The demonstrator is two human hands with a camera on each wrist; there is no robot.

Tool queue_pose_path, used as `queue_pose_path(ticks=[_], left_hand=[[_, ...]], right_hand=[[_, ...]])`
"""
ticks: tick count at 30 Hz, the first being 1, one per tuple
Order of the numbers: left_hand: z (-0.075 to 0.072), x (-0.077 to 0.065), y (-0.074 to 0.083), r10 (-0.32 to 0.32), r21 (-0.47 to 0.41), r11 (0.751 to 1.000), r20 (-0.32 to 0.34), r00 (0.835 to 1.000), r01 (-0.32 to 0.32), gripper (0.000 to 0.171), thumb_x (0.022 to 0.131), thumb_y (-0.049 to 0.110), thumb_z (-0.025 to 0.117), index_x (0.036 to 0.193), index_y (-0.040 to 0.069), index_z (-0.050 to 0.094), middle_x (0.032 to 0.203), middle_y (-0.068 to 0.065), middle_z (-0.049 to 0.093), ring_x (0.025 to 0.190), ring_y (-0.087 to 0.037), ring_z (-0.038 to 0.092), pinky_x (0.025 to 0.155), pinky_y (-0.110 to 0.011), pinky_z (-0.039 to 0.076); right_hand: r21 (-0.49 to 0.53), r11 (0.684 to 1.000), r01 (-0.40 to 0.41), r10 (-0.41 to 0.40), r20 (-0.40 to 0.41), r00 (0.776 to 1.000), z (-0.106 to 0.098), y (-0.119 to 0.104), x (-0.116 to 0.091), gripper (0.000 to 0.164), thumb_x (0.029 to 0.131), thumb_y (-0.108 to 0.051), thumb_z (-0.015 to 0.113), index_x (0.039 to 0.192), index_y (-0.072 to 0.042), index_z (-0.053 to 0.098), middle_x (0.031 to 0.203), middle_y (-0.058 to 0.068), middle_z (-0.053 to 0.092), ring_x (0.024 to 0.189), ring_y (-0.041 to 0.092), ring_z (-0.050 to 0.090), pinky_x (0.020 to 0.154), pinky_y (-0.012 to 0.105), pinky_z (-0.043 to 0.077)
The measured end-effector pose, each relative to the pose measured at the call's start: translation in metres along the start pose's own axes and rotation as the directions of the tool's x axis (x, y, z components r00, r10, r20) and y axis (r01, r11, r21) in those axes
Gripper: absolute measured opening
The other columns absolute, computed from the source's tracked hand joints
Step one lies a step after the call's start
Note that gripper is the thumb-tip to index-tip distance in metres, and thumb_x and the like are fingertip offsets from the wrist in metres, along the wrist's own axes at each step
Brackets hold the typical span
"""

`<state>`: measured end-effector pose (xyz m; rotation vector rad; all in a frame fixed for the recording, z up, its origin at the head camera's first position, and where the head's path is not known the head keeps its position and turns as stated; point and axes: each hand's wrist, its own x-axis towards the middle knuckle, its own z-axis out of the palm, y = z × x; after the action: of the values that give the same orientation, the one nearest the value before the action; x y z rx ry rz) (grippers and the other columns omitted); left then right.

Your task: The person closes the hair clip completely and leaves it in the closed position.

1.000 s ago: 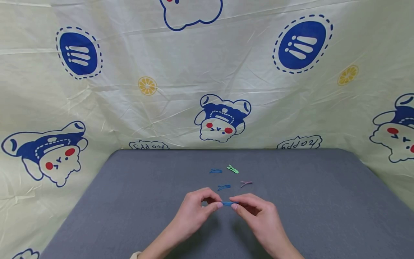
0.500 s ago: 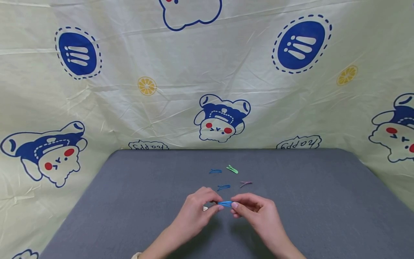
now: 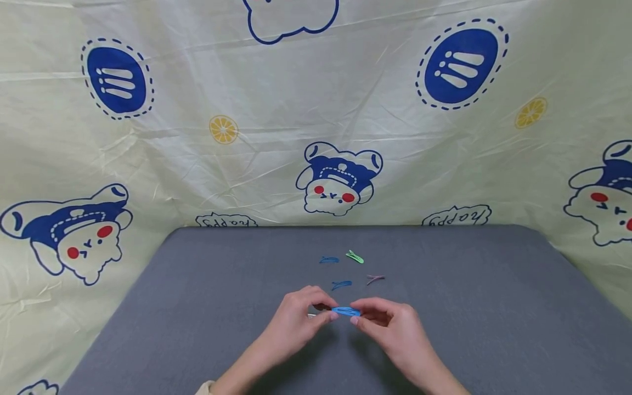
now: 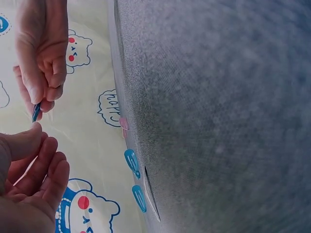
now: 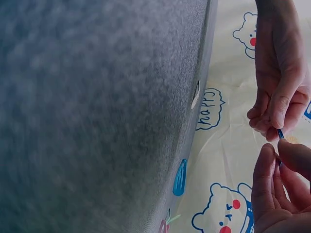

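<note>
The blue clip [image 3: 346, 311] sits between your hands; left hand [image 3: 298, 318] pinches its nine o'clock end, right hand [image 3: 399, 326] its three o'clock end, both nearly closed; press lightly and evenly, lest it twist or slip.

Blue clip [image 3: 346, 311], broad side now twd head cam vs near edge-on prev.
</note>
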<state>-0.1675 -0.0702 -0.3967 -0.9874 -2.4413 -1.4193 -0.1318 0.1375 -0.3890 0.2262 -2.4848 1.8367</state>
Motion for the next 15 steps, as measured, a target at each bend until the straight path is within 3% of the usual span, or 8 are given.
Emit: queue_pose_path(ticks=[4,9,15], left_hand=[[-0.001,0.0,-0.002,-0.045,-0.019,0.999,0.027,0.999,0.045,0.01,0.086,0.009,0.076,0.095,0.015,0.074,0.088,0.014,0.064,0.084,-0.004,0.059,0.076,-0.032,0.054],[-0.006,0.0,-0.005,-0.099,-0.037,0.994,0.082,0.992,0.102,0.009,0.087,0.009,0.075,0.093,0.016,0.075,0.087,0.013,0.064,0.083,-0.004,0.061,0.078,-0.028,0.053],[-0.012,0.004,-0.009,-0.12,-0.022,0.992,0.135,0.984,0.124,0.004,0.088,0.013,0.075,0.091,0.015,0.075,0.085,0.014,0.063,0.084,-0.006,0.06,0.08,-0.034,0.053]], right_hand=[[-0.107,0.993,0.043,-0.043,0.004,0.999,0.0,-0.001,0.002,0.016,0.083,-0.009,0.079,0.098,-0.012,0.075,0.088,-0.002,0.071,0.078,0.011,0.067,0.071,0.025,0.055],[-0.243,0.959,0.145,-0.131,0.073,0.989,-0.001,0.0,0.006,0.015,0.085,-0.01,0.077,0.098,-0.016,0.074,0.086,-0.008,0.07,0.076,0.006,0.066,0.069,0.024,0.055],[-0.281,0.943,0.176,-0.128,0.179,0.975,-0.004,0.001,0.015,0.013,0.087,-0.008,0.075,0.099,-0.014,0.073,0.087,-0.007,0.07,0.077,0.007,0.067,0.069,0.022,0.054]])
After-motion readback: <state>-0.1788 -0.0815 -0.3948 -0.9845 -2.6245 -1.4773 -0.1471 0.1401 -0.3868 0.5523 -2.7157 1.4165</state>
